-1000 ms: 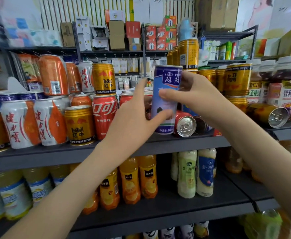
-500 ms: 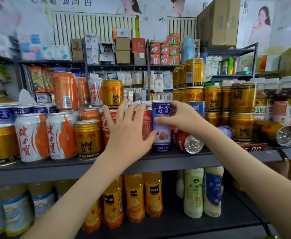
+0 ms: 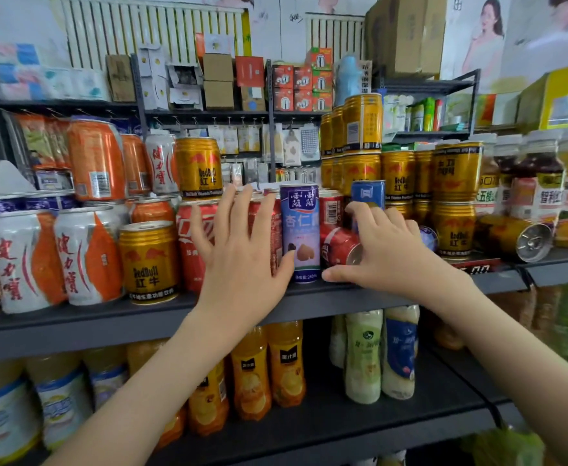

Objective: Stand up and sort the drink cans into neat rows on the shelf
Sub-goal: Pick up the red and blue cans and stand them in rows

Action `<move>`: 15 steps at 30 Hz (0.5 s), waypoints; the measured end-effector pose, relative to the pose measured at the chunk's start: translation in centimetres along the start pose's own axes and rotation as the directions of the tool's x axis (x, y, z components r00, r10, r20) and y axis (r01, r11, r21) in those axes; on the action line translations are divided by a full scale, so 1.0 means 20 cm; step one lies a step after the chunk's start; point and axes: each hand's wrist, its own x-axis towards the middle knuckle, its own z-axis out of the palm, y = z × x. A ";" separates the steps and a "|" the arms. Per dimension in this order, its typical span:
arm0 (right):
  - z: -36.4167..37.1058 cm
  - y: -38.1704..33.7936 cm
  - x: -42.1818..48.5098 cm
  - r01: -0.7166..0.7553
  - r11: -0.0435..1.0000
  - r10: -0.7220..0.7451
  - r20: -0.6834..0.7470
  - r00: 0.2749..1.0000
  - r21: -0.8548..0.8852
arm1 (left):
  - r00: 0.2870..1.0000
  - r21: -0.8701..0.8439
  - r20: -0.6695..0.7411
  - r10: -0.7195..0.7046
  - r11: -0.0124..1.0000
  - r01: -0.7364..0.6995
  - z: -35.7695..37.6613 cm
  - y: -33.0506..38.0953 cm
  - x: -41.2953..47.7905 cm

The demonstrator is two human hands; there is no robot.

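Grey metal forms the shelf (image 3: pixel 74 326), the largest thing in view, which runs from nine to three o'clock and carries the cans. One lower shelf (image 3: pixel 309 428) at six o'clock holds three orange juice bottles (image 3: pixel 284 364) and, at their three o'clock, two pale bottles (image 3: pixel 363 354).

Two bare hands reach in. The left hand (image 3: pixel 242 260) is wide, with fingers straight and spread and the palm against the upright red cans (image 3: pixel 192 250). At least three of these show in part around it. The right hand (image 3: pixel 390 253) lies over one fallen red can (image 3: pixel 338 247) that rests on its side. Its fingers bend over the can and its thumb stretches toward nine o'clock to the foot of the tall can. Whether it truly grips, I cannot tell.

At one o'clock rises a gold stack (image 3: pixel 363 129), too crowded to count.

One tall purple-and-white can (image 3: pixel 300 230) stands upright at the shelf's front edge, between the two hands.

At nine o'clock two white-and-orange cans (image 3: pixel 17 260) stand side by side, with one front gold can (image 3: pixel 148 260) just at their three o'clock. On the tier above stand two orange cans (image 3: pixel 96 159) and one upper gold can (image 3: pixel 198 166).

One tipped gold can (image 3: pixel 518 237) lies on its side at three o'clock.

One blue can (image 3: pixel 367 195) stands at the right hand's twelve o'clock.
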 end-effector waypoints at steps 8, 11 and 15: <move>0.12 0.04 -0.13 0.034 0.999 -0.027 -0.197 0.980 0.032 | 0.998 0.018 0.027 0.048 0.999 -0.049 0.05 0.05 -0.08; 0.13 0.06 -0.13 0.057 0.986 -0.016 -0.251 0.968 0.156 | 0.999 0.011 0.029 0.041 0.999 -0.041 0.07 0.06 -0.09; 0.09 0.08 -0.10 0.062 0.938 0.053 -0.316 0.947 0.342 | 0.999 0.007 0.014 0.040 0.999 -0.041 0.07 0.05 -0.09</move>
